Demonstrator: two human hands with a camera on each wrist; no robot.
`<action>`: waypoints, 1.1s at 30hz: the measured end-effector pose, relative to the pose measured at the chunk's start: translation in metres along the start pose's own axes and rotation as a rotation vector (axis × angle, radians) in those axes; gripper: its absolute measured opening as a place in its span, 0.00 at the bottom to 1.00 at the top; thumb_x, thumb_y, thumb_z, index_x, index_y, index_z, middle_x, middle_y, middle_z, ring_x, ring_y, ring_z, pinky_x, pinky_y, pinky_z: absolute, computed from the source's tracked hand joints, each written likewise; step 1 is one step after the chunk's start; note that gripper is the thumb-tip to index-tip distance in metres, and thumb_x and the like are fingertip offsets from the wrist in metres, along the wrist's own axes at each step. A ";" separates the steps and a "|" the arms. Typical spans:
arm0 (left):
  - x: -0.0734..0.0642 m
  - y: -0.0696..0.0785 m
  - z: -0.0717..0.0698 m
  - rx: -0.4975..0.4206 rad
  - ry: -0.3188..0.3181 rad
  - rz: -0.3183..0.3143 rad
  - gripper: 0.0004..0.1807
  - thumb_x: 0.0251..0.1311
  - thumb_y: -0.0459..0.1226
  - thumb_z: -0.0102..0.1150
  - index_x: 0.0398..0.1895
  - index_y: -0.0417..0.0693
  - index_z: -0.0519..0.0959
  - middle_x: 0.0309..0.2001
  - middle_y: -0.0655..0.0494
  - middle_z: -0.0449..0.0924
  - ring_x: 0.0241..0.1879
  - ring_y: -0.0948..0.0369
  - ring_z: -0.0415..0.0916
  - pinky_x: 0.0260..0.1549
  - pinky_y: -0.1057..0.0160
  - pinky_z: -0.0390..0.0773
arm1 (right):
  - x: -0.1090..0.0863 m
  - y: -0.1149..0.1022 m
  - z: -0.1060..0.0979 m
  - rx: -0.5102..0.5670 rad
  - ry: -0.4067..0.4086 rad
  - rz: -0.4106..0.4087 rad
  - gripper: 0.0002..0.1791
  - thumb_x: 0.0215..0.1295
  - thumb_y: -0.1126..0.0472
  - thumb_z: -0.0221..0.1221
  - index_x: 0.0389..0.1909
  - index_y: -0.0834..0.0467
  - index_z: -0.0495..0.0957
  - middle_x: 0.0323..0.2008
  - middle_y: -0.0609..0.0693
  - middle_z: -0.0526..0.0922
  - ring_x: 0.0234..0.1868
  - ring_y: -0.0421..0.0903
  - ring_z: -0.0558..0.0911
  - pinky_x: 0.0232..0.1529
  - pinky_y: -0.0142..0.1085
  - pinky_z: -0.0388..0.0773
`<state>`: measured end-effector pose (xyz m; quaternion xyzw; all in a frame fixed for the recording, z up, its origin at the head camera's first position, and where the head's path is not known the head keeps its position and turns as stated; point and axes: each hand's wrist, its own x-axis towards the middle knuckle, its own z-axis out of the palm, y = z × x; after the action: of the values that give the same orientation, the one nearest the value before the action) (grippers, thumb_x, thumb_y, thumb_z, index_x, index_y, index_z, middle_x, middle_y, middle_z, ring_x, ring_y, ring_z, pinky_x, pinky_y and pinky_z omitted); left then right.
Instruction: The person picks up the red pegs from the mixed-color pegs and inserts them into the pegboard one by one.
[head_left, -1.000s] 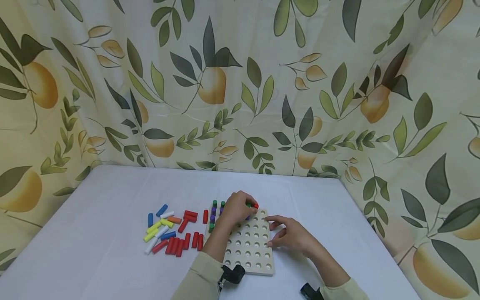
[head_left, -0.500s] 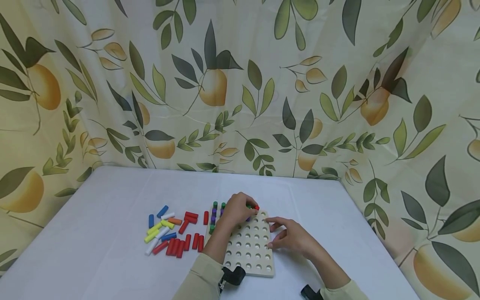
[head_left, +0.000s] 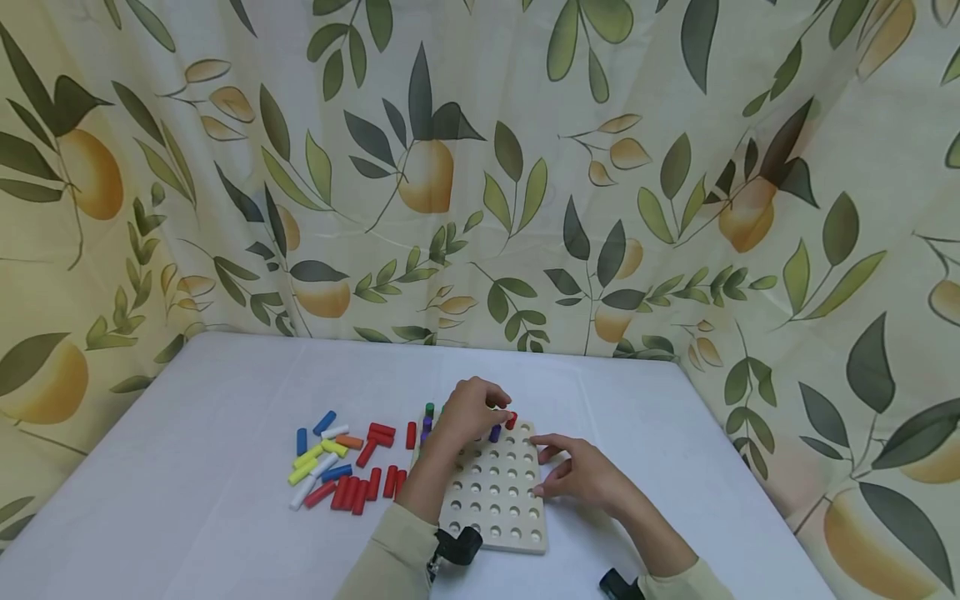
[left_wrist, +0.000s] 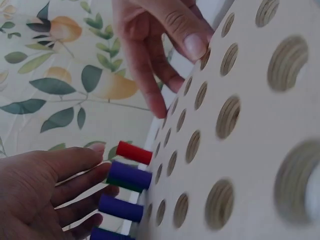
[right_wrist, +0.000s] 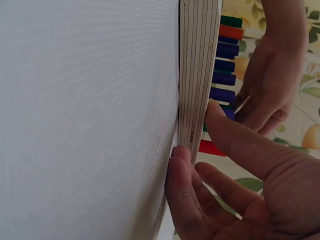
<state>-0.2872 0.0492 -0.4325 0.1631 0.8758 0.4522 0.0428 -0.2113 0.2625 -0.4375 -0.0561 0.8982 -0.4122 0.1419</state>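
Observation:
My left hand (head_left: 467, 415) is over the far end of a wooden pegboard (head_left: 504, 500). In the left wrist view its fingers are spread, with the fingertips just beside a red peg (left_wrist: 134, 152) that stands in a hole at the far right corner. Purple pegs (left_wrist: 130, 175), with green behind one, stand in the neighbouring holes. My right hand (head_left: 581, 473) holds the board's right edge, its thumb on the upper side and other fingers against the side and lower edge, in the right wrist view. The left hand and forearm hide part of the filled holes.
Loose red pegs (head_left: 360, 496) lie left of the board. Beyond them are yellow pegs (head_left: 303, 473), blue pegs (head_left: 325, 422), white ones and an orange peg (head_left: 348, 442). A white cloth (head_left: 225, 433) covers the table; a patterned curtain (head_left: 480, 167) hangs behind.
My left hand has let go of the red peg, its fingers spreading and shifting slightly left and up. The red peg stays upright in its hole. My right hand keeps its place.

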 end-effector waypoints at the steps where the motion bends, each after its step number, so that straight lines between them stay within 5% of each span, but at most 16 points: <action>1: 0.000 0.000 -0.003 0.003 0.001 0.006 0.11 0.64 0.35 0.71 0.48 0.43 0.89 0.41 0.57 0.86 0.44 0.58 0.80 0.48 0.55 0.80 | 0.000 0.000 0.000 -0.004 0.000 -0.005 0.42 0.49 0.66 0.80 0.68 0.58 0.76 0.45 0.51 0.81 0.33 0.46 0.83 0.35 0.40 0.78; 14: -0.011 -0.025 -0.053 0.047 0.020 0.087 0.11 0.64 0.35 0.71 0.48 0.43 0.88 0.46 0.52 0.86 0.52 0.50 0.80 0.54 0.47 0.77 | 0.004 0.004 0.001 -0.014 0.007 0.010 0.41 0.50 0.67 0.79 0.68 0.57 0.76 0.45 0.51 0.80 0.33 0.46 0.82 0.35 0.40 0.77; 25: -0.025 -0.054 -0.094 0.104 0.040 0.050 0.14 0.63 0.36 0.73 0.51 0.44 0.87 0.47 0.54 0.85 0.53 0.52 0.79 0.56 0.47 0.77 | 0.003 0.003 0.001 -0.008 0.004 0.007 0.42 0.49 0.66 0.80 0.67 0.56 0.77 0.46 0.50 0.80 0.34 0.46 0.82 0.36 0.41 0.78; 33: -0.037 -0.075 -0.106 0.150 0.016 -0.047 0.14 0.62 0.35 0.73 0.51 0.45 0.87 0.46 0.54 0.85 0.52 0.51 0.78 0.54 0.48 0.78 | 0.003 0.001 0.002 -0.008 0.007 0.006 0.42 0.48 0.65 0.80 0.67 0.57 0.77 0.46 0.50 0.80 0.35 0.46 0.82 0.37 0.41 0.78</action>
<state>-0.2950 -0.0858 -0.4331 0.1415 0.9112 0.3854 0.0343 -0.2134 0.2617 -0.4399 -0.0523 0.9005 -0.4085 0.1399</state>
